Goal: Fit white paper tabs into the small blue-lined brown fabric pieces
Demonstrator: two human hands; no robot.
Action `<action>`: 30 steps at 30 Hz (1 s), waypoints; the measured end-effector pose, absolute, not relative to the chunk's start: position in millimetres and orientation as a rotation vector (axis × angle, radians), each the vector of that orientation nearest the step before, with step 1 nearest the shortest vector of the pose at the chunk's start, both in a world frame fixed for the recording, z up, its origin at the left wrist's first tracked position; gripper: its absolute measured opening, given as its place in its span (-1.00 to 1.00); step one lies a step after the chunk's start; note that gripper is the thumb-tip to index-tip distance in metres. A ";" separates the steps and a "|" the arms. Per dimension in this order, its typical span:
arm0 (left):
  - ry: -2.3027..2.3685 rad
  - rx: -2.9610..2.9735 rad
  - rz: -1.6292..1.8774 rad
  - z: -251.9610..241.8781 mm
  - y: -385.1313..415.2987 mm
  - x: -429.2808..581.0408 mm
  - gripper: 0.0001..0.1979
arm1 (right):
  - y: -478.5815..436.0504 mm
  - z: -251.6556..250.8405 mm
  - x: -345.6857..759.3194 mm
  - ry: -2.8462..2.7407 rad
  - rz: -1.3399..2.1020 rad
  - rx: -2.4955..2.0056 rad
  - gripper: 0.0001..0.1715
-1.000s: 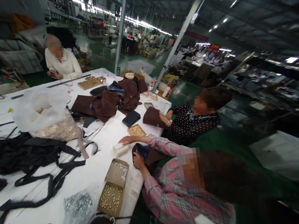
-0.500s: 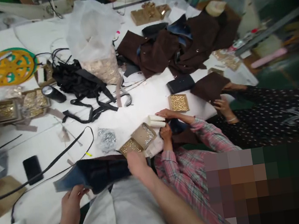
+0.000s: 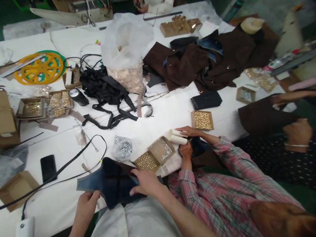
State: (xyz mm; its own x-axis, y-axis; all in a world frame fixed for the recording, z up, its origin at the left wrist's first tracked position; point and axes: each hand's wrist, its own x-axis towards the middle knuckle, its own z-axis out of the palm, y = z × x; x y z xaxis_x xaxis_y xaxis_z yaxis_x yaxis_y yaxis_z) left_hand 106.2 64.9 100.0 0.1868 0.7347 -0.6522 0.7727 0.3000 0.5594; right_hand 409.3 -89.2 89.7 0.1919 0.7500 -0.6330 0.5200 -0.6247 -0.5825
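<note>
Handling a dark blue piece at the near edge of a white table, directly before the wearer's light grey garment. The left hand pinches the lower margin of the paler blue flap at the piece's left end, thumb against fingers. The right hand lies over the opposite end, beside a brown edge, with thumb and forefinger apart; whether its remaining fingers close underneath cannot be told. The step in hand is judged to be positioning: the piece is held from both ends, its blue face upward and crossed by darker bands, and no tool or small fitting is visible in either hand. The next move, by the same judgement, calls for a steady left pinch and a settled right-hand hold, so that the piece lies flat without the flap folding. Just beyond the right hand stand open cardboard trays with small gold and silver pieces, and near them a clear bag of silver pieces. To the right, a co-worker in a plaid sleeve handles a cream block.
</note>
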 end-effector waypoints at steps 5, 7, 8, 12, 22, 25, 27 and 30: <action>1.558 1.605 0.033 113.7 70.5 87.9 -0.59 | -88.2 101.8 408.0 -1.295 1.421 -2.495 -0.46; 1.618 1.591 0.103 112.4 68.1 71.1 -0.59 | -88.4 97.0 408.4 -1.170 1.325 -2.328 -0.50; 1.642 1.556 0.130 110.4 65.6 61.7 -0.59 | -88.7 93.3 408.3 -1.133 1.296 -2.271 -0.52; 1.663 1.420 0.139 99.6 49.6 29.0 -0.55 | -91.6 76.5 403.1 -1.032 1.254 -2.116 -0.48; 1.613 1.191 0.127 82.3 27.2 22.8 -0.42 | -88.5 63.7 377.6 -0.853 1.157 -1.971 -0.20; 1.623 1.146 -0.004 62.3 25.3 16.3 -0.43 | -89.2 76.1 379.5 -1.098 1.228 -1.968 -0.43; 1.616 1.164 -0.064 49.2 25.3 11.5 -0.43 | -91.9 80.3 383.6 -1.137 1.214 -1.943 -0.51; 1.599 1.228 -0.105 40.9 27.6 5.0 -0.44 | -102.2 77.1 401.5 -1.013 1.005 -2.001 -0.50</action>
State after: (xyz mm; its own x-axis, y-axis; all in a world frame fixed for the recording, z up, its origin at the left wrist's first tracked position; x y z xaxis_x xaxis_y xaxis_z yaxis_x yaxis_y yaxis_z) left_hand 5.0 27.6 40.9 0.0969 0.6434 -0.7593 0.7376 0.4658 0.4889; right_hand 401.5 -102.2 77.1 0.4013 0.8542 -0.3307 0.3371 -0.4734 -0.8138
